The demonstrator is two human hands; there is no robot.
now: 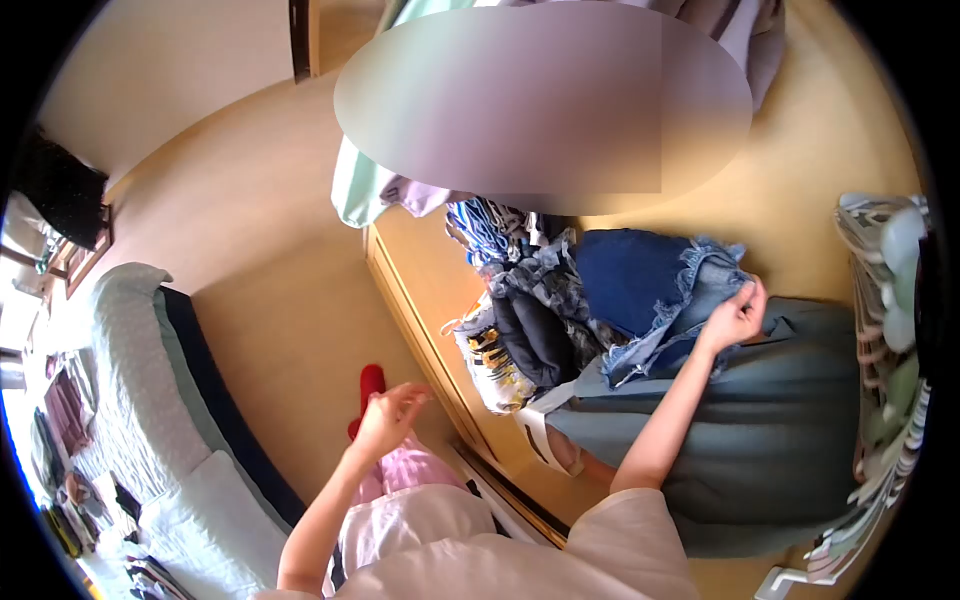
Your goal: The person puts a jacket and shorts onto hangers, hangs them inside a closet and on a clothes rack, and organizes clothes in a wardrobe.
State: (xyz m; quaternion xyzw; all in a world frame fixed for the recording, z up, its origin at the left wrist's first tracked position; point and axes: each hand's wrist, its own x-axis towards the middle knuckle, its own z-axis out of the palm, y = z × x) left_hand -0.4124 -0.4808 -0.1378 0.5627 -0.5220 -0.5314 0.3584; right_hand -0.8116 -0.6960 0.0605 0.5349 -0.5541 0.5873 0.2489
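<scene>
Blue denim with frayed edges [715,275] lies on top of dark blue folded cloth [630,280] inside the closet. My right hand [738,315] pinches the denim's edge at its right end. Left of the dark blue cloth are dark folded garments [535,335] and a patterned white, yellow and black item [495,370]. Over the floor, in front of my body, my left hand [393,415] is raised with fingers apart and nothing in it.
A grey-green cloth [770,430] spreads below my right arm. Hangers [885,330] line the far right. A bed [160,400] stands on the left. The closet's wooden track [420,350] crosses the middle. A blurred oval covers the top.
</scene>
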